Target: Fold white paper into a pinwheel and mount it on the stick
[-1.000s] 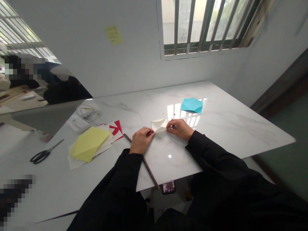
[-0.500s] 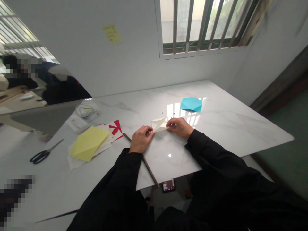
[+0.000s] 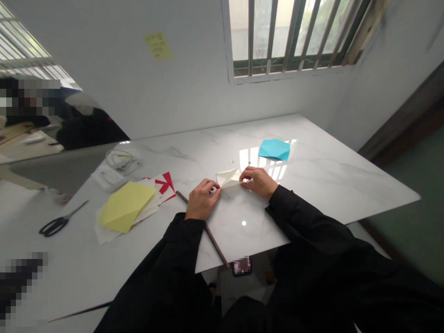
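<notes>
A small sheet of cream paper (image 3: pixel 229 179), creased and partly folded, lies on the marble-patterned table (image 3: pixel 263 212) between my two hands. My left hand (image 3: pixel 204 198) pinches its left corner with thumb and fingertips. At the opposite corner my right hand (image 3: pixel 257 180) grips the paper, fingers curled and closed. Beneath my left wrist runs a thin brown stick (image 3: pixel 215 245), slanting to the table's front edge. Behind my right hand sits a creased blue paper (image 3: pixel 274 149), slightly raised from the tabletop.
Left of my hands is a pile with yellow paper (image 3: pixel 127 206) on top and red cut paper (image 3: pixel 166 185) beside it. Black-handled scissors (image 3: pixel 55 225) lie farther left. A white cable (image 3: pixel 121 159) rests behind the pile. A yellow note (image 3: pixel 158 46) is on the wall. Another person sits at far left.
The whole view has shifted slightly. Both hands keep their hold on the cream paper, with hardly any movement of the fingers.
</notes>
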`<state>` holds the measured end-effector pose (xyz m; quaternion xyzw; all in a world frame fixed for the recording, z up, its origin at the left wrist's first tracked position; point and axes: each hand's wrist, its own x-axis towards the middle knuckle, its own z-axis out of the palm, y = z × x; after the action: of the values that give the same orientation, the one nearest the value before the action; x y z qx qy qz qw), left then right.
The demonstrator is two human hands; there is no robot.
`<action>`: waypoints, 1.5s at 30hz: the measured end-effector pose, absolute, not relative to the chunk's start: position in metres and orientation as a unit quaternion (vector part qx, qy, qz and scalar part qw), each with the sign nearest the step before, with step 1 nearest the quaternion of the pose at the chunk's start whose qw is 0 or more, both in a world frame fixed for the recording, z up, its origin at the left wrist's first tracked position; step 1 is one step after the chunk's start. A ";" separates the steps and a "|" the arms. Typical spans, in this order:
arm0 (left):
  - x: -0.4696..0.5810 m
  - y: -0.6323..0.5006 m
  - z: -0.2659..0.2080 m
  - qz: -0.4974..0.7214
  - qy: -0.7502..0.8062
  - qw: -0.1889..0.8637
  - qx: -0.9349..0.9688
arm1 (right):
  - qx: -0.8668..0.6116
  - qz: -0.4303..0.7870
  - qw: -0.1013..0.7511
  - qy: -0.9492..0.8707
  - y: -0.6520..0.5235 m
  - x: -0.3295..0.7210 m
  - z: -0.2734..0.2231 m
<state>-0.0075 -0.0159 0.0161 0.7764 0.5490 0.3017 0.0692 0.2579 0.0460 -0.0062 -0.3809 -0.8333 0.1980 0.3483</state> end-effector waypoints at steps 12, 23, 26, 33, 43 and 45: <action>-0.009 -0.014 0.013 0.294 0.551 0.080 0.776 | -0.403 0.228 0.347 -0.816 0.045 0.258 -0.007; -0.011 -0.012 0.011 0.284 0.561 0.078 0.774 | -0.402 0.230 0.345 -0.816 0.046 0.258 -0.007; -0.011 -0.011 0.011 0.278 0.563 0.080 0.774 | -0.402 0.227 0.344 -0.818 0.046 0.259 -0.006; -0.012 -0.011 0.012 0.261 0.571 0.080 0.775 | -0.413 0.213 0.327 -0.823 0.048 0.261 -0.006; -0.013 -0.008 0.010 0.258 0.568 0.087 0.777 | -0.396 0.188 0.303 -0.846 0.053 0.265 -0.012; -0.013 -0.008 0.011 0.259 0.569 0.090 0.775 | -0.395 0.188 0.303 -0.847 0.053 0.266 -0.013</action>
<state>-0.0132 -0.0084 0.0109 0.7753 0.5691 0.2589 0.0900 0.2656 0.0532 -0.0131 -0.3951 -0.8468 0.1876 0.3027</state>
